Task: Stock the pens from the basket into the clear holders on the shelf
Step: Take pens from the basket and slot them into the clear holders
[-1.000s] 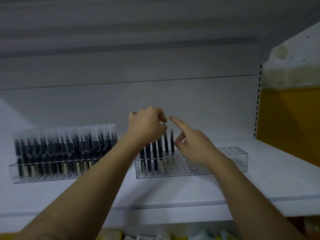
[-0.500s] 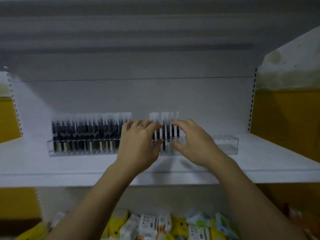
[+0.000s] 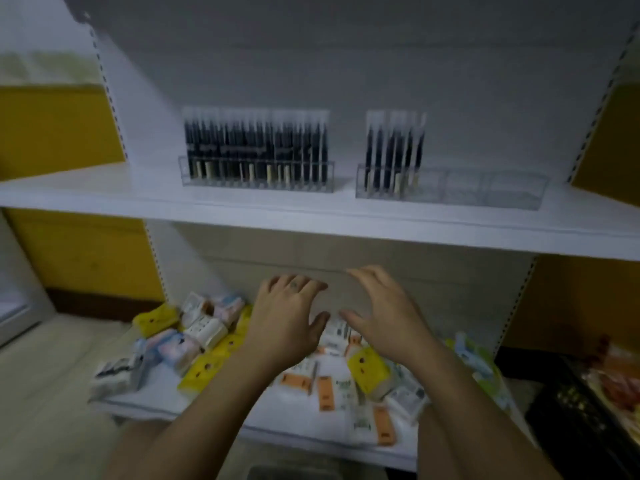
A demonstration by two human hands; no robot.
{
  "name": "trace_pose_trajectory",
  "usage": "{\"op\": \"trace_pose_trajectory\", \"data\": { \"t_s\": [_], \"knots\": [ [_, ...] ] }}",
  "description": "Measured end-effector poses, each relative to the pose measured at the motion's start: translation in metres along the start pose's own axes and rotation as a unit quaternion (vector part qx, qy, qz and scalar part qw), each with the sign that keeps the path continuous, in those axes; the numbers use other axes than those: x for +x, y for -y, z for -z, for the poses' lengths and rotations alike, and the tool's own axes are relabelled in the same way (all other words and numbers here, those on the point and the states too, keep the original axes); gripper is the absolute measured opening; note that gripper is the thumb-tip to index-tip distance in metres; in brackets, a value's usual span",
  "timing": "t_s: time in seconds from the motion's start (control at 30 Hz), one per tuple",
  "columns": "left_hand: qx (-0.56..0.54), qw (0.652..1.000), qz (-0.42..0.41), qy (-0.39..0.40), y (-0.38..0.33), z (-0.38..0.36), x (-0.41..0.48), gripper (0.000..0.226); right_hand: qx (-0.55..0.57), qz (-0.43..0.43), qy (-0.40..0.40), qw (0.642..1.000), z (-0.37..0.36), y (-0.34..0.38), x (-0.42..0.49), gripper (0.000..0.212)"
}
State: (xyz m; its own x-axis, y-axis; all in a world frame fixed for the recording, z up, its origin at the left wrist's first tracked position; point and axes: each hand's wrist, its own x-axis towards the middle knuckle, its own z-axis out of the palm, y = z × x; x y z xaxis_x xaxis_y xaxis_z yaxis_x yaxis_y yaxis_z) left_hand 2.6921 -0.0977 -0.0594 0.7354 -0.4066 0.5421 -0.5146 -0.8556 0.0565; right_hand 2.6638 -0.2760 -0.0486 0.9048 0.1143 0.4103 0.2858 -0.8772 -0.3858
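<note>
Two clear holders stand on the white shelf (image 3: 104, 199). The left holder (image 3: 256, 183) is packed with several dark pens (image 3: 256, 143). The right holder (image 3: 491, 188) carries several pens (image 3: 394, 143) at its left end only. My left hand (image 3: 287, 317) and my right hand (image 3: 384, 313) hang side by side below the shelf, fingers relaxed and spread, holding nothing. A grey rim at the bottom edge may be the basket (image 3: 294, 472); I cannot tell.
On the lower shelf (image 3: 194, 407) lie several small packs (image 3: 207, 330) in yellow, white, orange and pastel colours. A dark rack with goods (image 3: 595, 403) stands at the lower right. Yellow walls flank the shelving.
Both hands have come down from the pens in the right holder to below the shelf. The view has tilted down, showing the lower shelf.
</note>
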Motion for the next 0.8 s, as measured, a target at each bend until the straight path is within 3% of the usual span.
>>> {"op": "trace_pose_trajectory", "data": {
  "t_s": [0.33,0.47,0.6,0.8],
  "knots": [
    [-0.006,0.968,0.126,0.216,0.029,-0.099,-0.102,0.052,-0.013,-0.091,0.263,0.96,-0.153,-0.032,-0.053,0.072],
    [-0.035,0.933,0.186,0.305,0.037,-0.142,-0.138,0.056,-0.011,-0.112,0.339,0.934,-0.205,-0.04,-0.072,0.074],
    [-0.082,0.91,0.223,0.339,0.037,-0.167,-0.154,0.056,-0.024,-0.127,0.392,0.911,-0.241,-0.049,-0.086,0.07],
    [-0.126,0.84,0.275,0.45,0.057,-0.206,-0.18,0.057,-0.008,-0.203,0.465,0.862,-0.278,-0.086,-0.105,0.05]
  ]
}}
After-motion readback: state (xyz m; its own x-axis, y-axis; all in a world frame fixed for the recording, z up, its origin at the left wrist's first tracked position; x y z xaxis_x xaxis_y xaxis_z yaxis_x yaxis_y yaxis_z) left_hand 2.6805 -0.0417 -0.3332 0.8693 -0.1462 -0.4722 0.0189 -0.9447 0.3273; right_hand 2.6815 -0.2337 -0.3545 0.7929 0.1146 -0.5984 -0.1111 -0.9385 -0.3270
